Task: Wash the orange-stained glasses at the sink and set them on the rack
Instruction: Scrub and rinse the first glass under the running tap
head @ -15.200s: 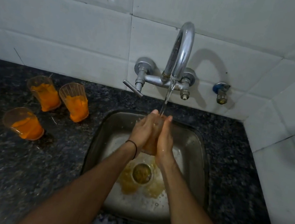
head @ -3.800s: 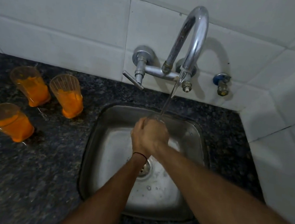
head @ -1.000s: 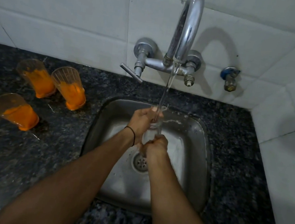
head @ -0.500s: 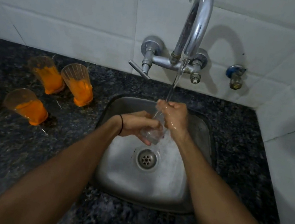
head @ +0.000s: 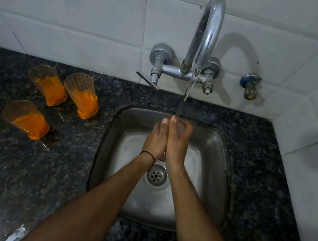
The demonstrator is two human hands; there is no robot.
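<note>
My left hand [head: 155, 138] and my right hand [head: 177, 143] are pressed side by side over the steel sink [head: 225, 170], cupped round a clear glass [head: 182, 128]. Only a sliver of the glass shows between the right fingers. A thin stream of water [head: 186, 91] from the tap [head: 208, 33] falls onto the fingertips and the glass. Three orange-stained glasses stand on the dark counter to the left: a back left glass [head: 47, 84], a back right glass [head: 82, 94] and a front glass [head: 26, 120]. No rack is in view.
The tap's lever handle [head: 147, 80] sticks out to the left above the sink's back rim. A small blue-capped valve [head: 249, 86] sits on the tiled wall at the right. The drain [head: 156, 175] lies below my wrists. Speckled granite counter [head: 24, 173] surrounds the sink.
My hands have come together and risen under the stream. Half a second ago the left hand gripped the tilted glass's base with the right hand at its rim; now both palms enclose it.
</note>
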